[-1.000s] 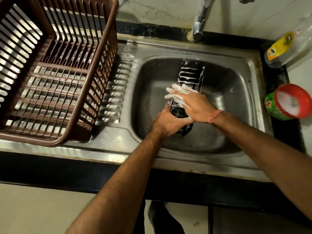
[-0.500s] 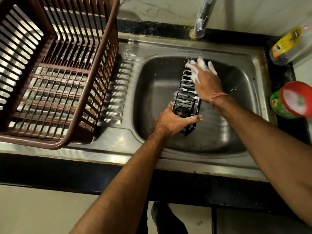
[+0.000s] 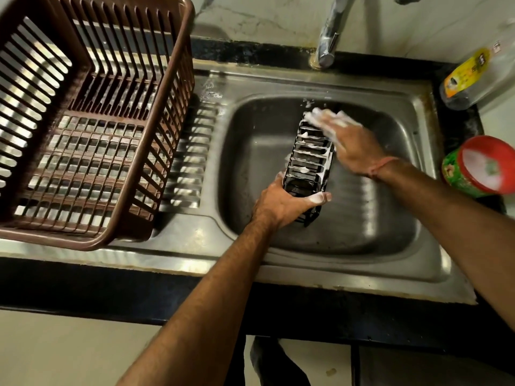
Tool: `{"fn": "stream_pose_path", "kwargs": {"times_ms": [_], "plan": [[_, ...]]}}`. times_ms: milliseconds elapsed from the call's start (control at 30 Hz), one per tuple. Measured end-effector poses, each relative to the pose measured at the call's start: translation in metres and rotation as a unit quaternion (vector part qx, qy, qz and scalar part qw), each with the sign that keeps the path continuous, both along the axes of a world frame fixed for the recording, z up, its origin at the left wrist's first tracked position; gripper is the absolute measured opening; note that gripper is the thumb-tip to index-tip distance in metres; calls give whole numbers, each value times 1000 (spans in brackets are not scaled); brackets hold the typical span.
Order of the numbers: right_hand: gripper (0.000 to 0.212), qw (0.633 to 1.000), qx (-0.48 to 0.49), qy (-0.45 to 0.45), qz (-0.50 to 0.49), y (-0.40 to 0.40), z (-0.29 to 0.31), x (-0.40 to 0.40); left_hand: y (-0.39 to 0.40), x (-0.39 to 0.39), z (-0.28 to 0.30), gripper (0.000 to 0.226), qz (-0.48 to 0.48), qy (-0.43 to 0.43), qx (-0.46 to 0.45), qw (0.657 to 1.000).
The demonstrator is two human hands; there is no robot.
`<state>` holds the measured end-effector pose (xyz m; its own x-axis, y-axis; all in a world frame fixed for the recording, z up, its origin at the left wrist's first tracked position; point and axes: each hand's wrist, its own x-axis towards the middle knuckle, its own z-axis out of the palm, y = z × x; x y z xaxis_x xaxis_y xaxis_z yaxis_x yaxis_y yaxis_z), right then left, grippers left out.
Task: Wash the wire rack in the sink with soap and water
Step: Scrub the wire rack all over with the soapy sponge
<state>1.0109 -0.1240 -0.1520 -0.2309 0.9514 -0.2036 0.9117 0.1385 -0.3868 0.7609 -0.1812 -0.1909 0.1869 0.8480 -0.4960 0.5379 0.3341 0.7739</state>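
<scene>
Left hand (image 3: 281, 203) grips wire rack (image 3: 309, 160); soapy right hand (image 3: 348, 143) rubs it (far end)

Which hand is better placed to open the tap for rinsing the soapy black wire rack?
The right hand, probably. Its straight, soapy fingers rest on the far end of the black wire rack, nearest the chrome tap. The left hand grips the rack's near end, holding it tilted in the steel sink.

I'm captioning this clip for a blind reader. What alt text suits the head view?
A left hand grips a black wire rack in a steel sink while the soapy right hand rubs its far end. A brown dish basket sits on the drainboard.
</scene>
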Motion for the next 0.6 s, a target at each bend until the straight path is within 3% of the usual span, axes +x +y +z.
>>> {"fn": "stream_pose_path", "kwargs": {"times_ms": [67,167,233,300,400,433,533,600], "plan": [[44,998,3,-24,-52,24,-5,-18,0,-1,-2,102,1,-3,-1,1000],[52,987,151,-48,-9,11,15,-66,1,-2,0,99,-1,-6,-2,1000],[57,988,107,-56,100,-18,26,-91,0,-3,0,94,-7,-3,2,1000],[57,986,80,-34,145,-49,42,-93,1,-3,1,89,-10,1,7,1000],[25,976,26,-204,72,-50,61,-68,-1,-2,4,93,-5,-3,7,1000],[23,979,5,-201,36,-42,59,-58,-1,-2,4,93,-1,-5,6,1000],[23,994,41,-82,-61,13,26,-46,-2,-2,4,94,3,-11,4,1000],[26,993,90,-62,-46,28,16,-51,-1,-2,2,96,7,-15,3,1000]]}}
